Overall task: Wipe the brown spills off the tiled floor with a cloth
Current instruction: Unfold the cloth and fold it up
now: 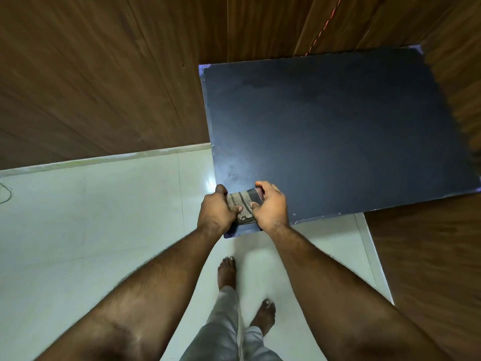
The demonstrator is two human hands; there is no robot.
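Standing barefoot on the pale tiled floor (78,230), the person shows two feet and grey trouser legs (223,329) at the near edge of the view, between the two outstretched forearms. Both arms reach forward to the near left corner of a dark tabletop (338,126).

At that corner both hands hold a folded cloth (240,205), brownish with darker stripes. The left hand (217,211) grips the cloth's left end, fingers curled over it and the thumb pressed on its top. The right hand (270,207) grips the right end, thumb on the near side of the cloth and fingers curled over its far side. The cloth lies stretched between the two hands, over the table's corner; whether it rests on the surface or is held just above it cannot be told.

No brown spill can be made out on the part of the floor that shows; a bright glint of light lies on a tile just left of the table's left edge.

Beyond the hands the tabletop spreads away to the right, matt, with faint smears and worn pale corners. Wood-grain panels (104,74) rise behind the floor and the table, and a thin reddish cord (325,24) runs down them to the table's far edge.
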